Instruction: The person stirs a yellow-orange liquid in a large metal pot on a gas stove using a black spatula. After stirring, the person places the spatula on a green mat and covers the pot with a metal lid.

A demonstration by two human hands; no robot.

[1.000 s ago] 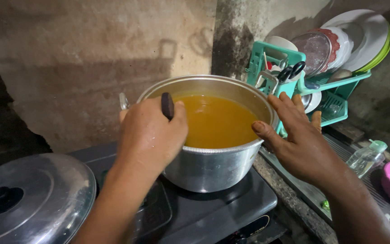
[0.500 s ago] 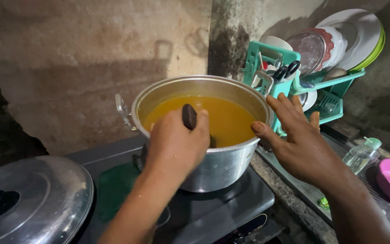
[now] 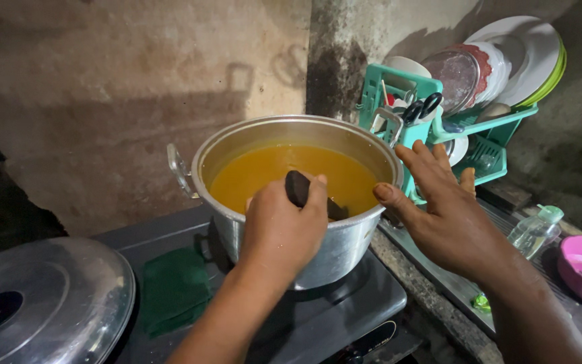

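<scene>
Head view: as the big round aluminium pot of orange broth (image 3: 291,195) sits on the black stove (image 3: 345,317), both hands work its near rim.
Left hand (image 3: 281,226): fist closed round black utensil handle (image 3: 299,187), blade dipping in, likely stirring.
Right hand (image 3: 442,205): fingers spread, thumb at right rim, gripping nothing, seemingly steadying.
Far right: teal dish rack (image 3: 469,131).

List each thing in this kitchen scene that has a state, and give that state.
Pot: uncovered, full of orange liquid.
Lid: off, lying beside the stove.
Left hand: closed around a dark handle.
Right hand: open, thumb on the pot's rim.
Dish rack: loaded with plates.
</scene>
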